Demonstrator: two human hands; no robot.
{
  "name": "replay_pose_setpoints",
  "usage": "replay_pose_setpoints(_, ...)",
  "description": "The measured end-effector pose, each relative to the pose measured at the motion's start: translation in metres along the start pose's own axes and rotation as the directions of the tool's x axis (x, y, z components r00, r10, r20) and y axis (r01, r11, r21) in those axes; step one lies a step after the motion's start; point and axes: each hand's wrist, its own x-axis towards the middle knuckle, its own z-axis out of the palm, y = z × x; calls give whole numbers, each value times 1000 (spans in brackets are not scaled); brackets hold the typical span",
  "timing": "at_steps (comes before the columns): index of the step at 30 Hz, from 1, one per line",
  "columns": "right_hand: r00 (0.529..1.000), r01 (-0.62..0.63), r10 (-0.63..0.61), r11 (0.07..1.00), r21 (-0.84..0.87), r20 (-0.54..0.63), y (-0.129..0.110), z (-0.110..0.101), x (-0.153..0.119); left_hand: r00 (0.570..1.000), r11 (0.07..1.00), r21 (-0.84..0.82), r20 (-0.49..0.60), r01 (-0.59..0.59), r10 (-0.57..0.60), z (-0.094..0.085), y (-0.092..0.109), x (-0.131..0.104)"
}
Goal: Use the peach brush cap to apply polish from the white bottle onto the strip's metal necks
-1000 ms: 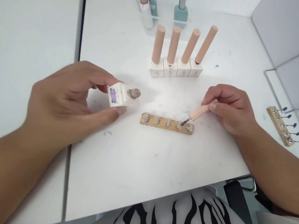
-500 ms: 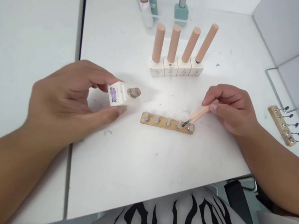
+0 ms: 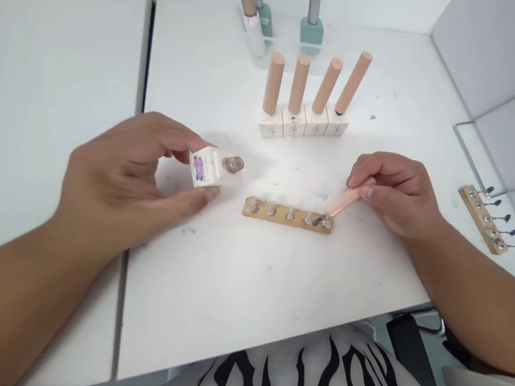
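Note:
Between thumb and fingers, my left hand (image 3: 121, 178) holds a white nail polish bottle (image 3: 207, 167), tilted so its uncapped neck points right. A purple flower print shows on its side. My right hand (image 3: 393, 192) pinches the peach handle of a nail polish brush (image 3: 346, 201). The dark bristles reach down to the right end of a small wooden strip (image 3: 278, 213). Several clear pieces stand in a row along that strip. Whether the bristles touch one of them I cannot tell.
Several capped polish bottles (image 3: 295, 122) with peach caps stand in a row behind the strip. Teal bottles (image 3: 311, 36) sit further back. At right, another wooden strip (image 3: 482, 220) carries several dark-tipped pieces beside a wire frame (image 3: 463, 141). A dark gap (image 3: 121, 301) divides the tabletops at left.
The brush tip has shifted slightly right and down along the strip's right end. My left hand keeps its hold on the bottle. The whole view has shifted slightly.

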Motion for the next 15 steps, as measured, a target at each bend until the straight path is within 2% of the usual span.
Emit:
replay_pose_setpoints(8, 992, 127, -127, 977, 168, -14, 4, 3, 4, 1000, 999, 24, 2, 21, -21, 1, 2, 1)
replay_pose_setpoints(12, 986, 163, -153, 954, 253, -60, 1, 8, 7, 999, 1000, 12, 39, -18, 18, 0, -4, 0)
replay_pose_setpoints(15, 977, 204, -180, 944, 261, -114, -1, 13, 8, 998, 994, 93, 41, -49, 45, 0, -7, 0)
